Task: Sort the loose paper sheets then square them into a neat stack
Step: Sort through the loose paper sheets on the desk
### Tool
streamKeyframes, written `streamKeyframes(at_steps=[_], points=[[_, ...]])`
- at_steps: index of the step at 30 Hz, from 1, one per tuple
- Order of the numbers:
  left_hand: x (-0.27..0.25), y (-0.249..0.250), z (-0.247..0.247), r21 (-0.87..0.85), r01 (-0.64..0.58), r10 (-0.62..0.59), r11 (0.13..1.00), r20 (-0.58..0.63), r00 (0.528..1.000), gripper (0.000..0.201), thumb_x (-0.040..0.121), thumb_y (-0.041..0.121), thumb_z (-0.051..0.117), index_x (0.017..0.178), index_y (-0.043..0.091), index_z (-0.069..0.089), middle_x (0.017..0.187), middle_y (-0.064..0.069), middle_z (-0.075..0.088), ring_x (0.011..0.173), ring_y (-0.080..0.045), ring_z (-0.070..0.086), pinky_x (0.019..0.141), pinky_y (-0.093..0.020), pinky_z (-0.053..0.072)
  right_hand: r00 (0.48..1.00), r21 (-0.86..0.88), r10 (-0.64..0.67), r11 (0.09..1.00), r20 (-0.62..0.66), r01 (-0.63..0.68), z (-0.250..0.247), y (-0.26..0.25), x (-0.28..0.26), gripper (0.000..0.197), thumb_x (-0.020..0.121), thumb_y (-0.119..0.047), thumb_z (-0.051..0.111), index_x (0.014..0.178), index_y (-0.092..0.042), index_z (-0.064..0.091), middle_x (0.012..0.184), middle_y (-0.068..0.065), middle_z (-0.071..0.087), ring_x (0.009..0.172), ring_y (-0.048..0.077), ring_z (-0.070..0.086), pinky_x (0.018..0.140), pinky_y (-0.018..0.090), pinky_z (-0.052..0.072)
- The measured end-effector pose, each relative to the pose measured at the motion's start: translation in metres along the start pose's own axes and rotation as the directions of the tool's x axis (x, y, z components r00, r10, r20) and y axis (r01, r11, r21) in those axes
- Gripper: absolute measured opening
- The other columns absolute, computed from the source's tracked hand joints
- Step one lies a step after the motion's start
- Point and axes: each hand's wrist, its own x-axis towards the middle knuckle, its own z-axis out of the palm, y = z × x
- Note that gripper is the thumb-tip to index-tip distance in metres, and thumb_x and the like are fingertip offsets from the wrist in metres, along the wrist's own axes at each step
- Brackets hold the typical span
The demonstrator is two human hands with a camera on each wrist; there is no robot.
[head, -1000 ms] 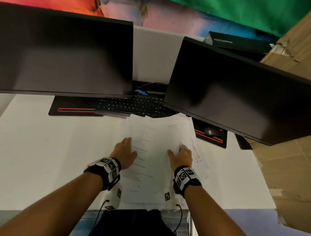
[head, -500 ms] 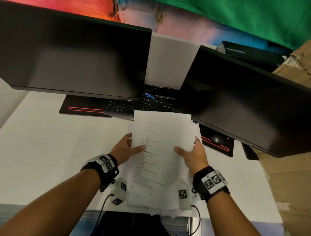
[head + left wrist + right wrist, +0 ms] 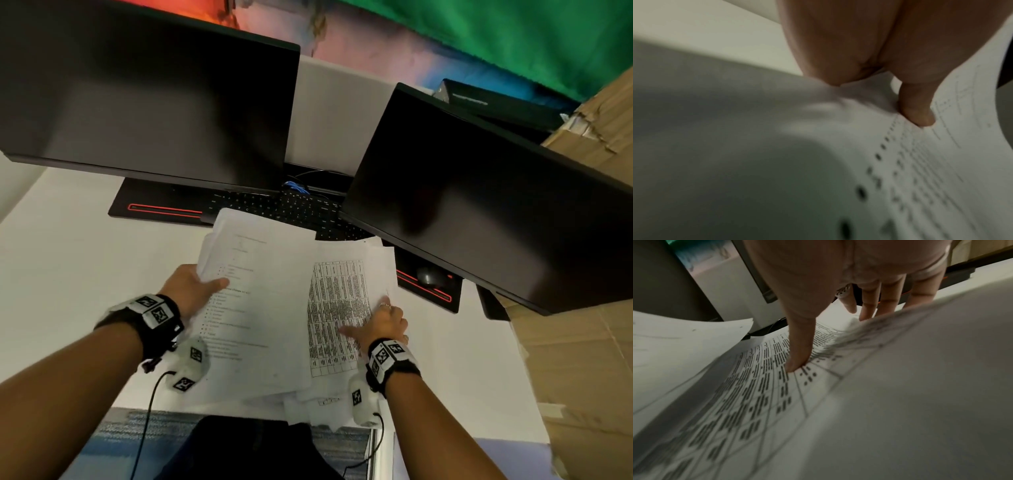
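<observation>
The loose paper sheets are split into two batches above the white desk point(image 3: 75, 274). My left hand point(image 3: 197, 286) pinches the left batch of sheets point(image 3: 260, 308), whose top page is a printed list; the thumb lies on top and the fingers are hidden beneath. In the left wrist view the thumb point(image 3: 917, 113) presses on that list page point(image 3: 941, 170). My right hand point(image 3: 383, 323) pinches the right batch, topped by a dense table sheet point(image 3: 337, 308). The right wrist view shows the thumb point(image 3: 797, 358) on the table sheet point(image 3: 756, 386) and the fingers point(image 3: 869, 305) passing under its edge.
Two dark monitors point(image 3: 154, 102) point(image 3: 479, 205) overhang the desk's far side. Below them lie a black keyboard point(image 3: 281, 205) and a mouse point(image 3: 430, 275) on a red-trimmed mat. Cardboard boxes point(image 3: 582, 342) stand at the right. The desk's near edge is just under the papers.
The single bundle held upright by both hands has come apart: the left hand drew the list pages leftward, uncovering the table sheet that the right hand now holds lower and to the right.
</observation>
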Motion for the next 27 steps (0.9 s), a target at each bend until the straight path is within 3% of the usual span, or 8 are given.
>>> streamKeyframes(at_steps=[2, 6, 10, 15, 17, 19, 22, 27], points=[[-0.003, 0.000, -0.006, -0.032, 0.012, -0.012, 0.999, 0.004, 1.000, 0.008, 0.091, 0.018, 0.071, 0.095, 0.011, 0.069, 0.054, 0.011, 0.068, 0.056, -0.005, 0.064, 0.042, -0.013, 0.044, 0.999, 0.027, 0.037, 0.999, 0.025, -0.038, -0.002, 0.001, 0.006, 0.132, 0.054, -0.064, 0.086, 0.154, -0.015, 0.015, 0.150, 0.009, 0.035, 0.137, 0.031, 0.037, 0.109, 0.050, 0.039], [-0.001, -0.005, -0.007, -0.034, 0.024, -0.024, 0.999, 0.019, 1.000, 0.017, 0.091, 0.020, 0.071, 0.102, 0.008, 0.072, 0.071, 0.004, 0.072, 0.061, -0.007, 0.069, 0.047, -0.016, 0.048, 0.997, 0.296, 0.060, 0.953, 0.042, -0.070, -0.009, -0.002, 0.011, 0.106, 0.062, -0.034, 0.093, 0.144, -0.007, 0.032, 0.135, 0.017, 0.056, 0.122, 0.033, 0.057, 0.095, 0.038, 0.053], [-0.002, -0.011, -0.012, -0.020, 0.054, -0.053, 0.998, 0.060, 0.997, 0.015, 0.090, 0.020, 0.071, 0.102, 0.010, 0.072, 0.073, 0.004, 0.075, 0.064, -0.010, 0.072, 0.049, -0.020, 0.051, 0.997, 0.406, 0.062, 0.911, 0.048, -0.076, -0.018, -0.005, 0.003, 0.078, 0.074, -0.020, 0.086, 0.137, -0.007, 0.041, 0.132, 0.015, 0.058, 0.115, 0.031, 0.061, 0.084, 0.031, 0.051], [0.004, -0.023, -0.023, 0.047, 0.076, -0.079, 0.996, 0.055, 0.995, 0.022, 0.089, 0.026, 0.073, 0.106, 0.011, 0.072, 0.083, 0.003, 0.075, 0.078, -0.017, 0.072, 0.062, -0.025, 0.051, 0.979, 0.442, -0.115, 0.879, -0.167, 0.179, -0.057, -0.007, -0.021, 0.036, 0.081, -0.015, 0.078, 0.114, -0.009, 0.064, 0.098, 0.008, 0.072, 0.086, 0.025, 0.070, 0.084, 0.037, 0.060], [0.005, -0.024, -0.019, 0.072, 0.083, -0.087, 0.994, 0.058, 0.994, 0.023, 0.090, 0.027, 0.072, 0.107, 0.012, 0.071, 0.086, 0.001, 0.075, 0.080, -0.018, 0.071, 0.066, -0.029, 0.053, 0.941, 0.399, -0.180, 0.870, -0.288, 0.289, -0.088, -0.012, -0.036, 0.022, 0.082, -0.017, 0.076, 0.102, -0.014, 0.067, 0.087, 0.004, 0.069, 0.087, 0.027, 0.069, 0.080, 0.039, 0.060], [0.008, -0.023, -0.013, 0.112, 0.081, -0.088, 0.990, 0.053, 0.995, 0.028, 0.090, 0.030, 0.072, 0.111, 0.012, 0.071, 0.094, -0.003, 0.075, 0.084, -0.022, 0.071, 0.075, -0.033, 0.055, 0.881, 0.388, -0.227, 0.832, -0.414, 0.397, -0.126, -0.017, -0.055, 0.017, 0.082, -0.018, 0.076, 0.097, -0.017, 0.067, 0.083, 0.002, 0.068, 0.082, 0.025, 0.067, 0.073, 0.034, 0.059], [0.010, -0.019, -0.001, 0.184, 0.056, -0.065, 0.981, 0.044, 0.997, 0.030, 0.092, 0.028, 0.069, 0.116, 0.010, 0.068, 0.098, -0.005, 0.071, 0.080, -0.020, 0.065, 0.071, -0.029, 0.050, 0.818, 0.494, -0.248, 0.694, -0.519, 0.524, -0.177, -0.018, -0.079, 0.018, 0.078, -0.014, 0.081, 0.091, -0.019, 0.069, 0.080, -0.005, 0.070, 0.071, 0.012, 0.069, 0.063, 0.025, 0.055], [0.007, -0.014, 0.013, 0.243, -0.011, 0.010, 0.970, 0.004, 1.000, 0.031, 0.094, 0.022, 0.064, 0.121, 0.007, 0.066, 0.115, -0.013, 0.070, 0.088, -0.024, 0.060, 0.079, -0.029, 0.045, 0.879, 0.697, -0.213, 0.542, -0.427, 0.470, -0.188, -0.014, -0.080, 0.022, 0.075, -0.008, 0.083, 0.082, -0.023, 0.069, 0.078, -0.008, 0.076, 0.077, 0.014, 0.075, 0.073, 0.033, 0.059]])
